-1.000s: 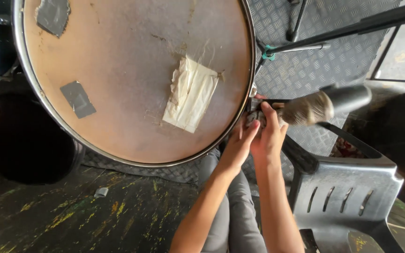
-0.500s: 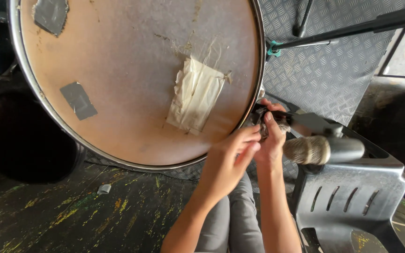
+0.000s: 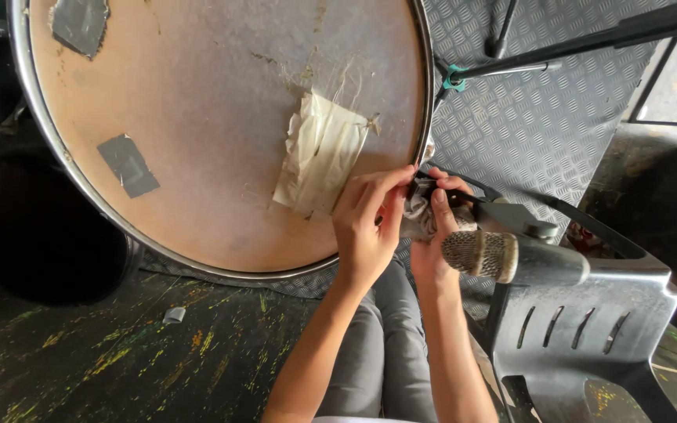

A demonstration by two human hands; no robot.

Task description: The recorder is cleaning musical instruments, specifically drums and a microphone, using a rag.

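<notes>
A big round drum lies on its side, its worn tan head (image 3: 213, 102) facing me inside a chrome rim (image 3: 426, 117). A crumpled beige tape patch (image 3: 321, 155) is stuck near the rim's right edge. Both my hands work at that edge. My left hand (image 3: 368, 229) pinches a grey cloth (image 3: 417, 218) against the rim, fingertips at the hoop. My right hand (image 3: 431, 249) grips the same cloth from below, beside a small black fitting (image 3: 426, 188). My grey-trousered legs (image 3: 381, 345) show underneath.
A microphone (image 3: 481, 254) with a mesh head sits just right of my right hand on a dark stand arm (image 3: 589, 39). A grey plastic chair (image 3: 589, 329) stands at lower right. Two grey tape patches (image 3: 127, 164) mark the drumhead. Checker-plate flooring (image 3: 526, 133) lies behind.
My hands stay at the drum's right edge; the left hand's fingers have risen over the rim onto the cloth. The view has shifted, so the microphone now sits lower, by my right hand.
</notes>
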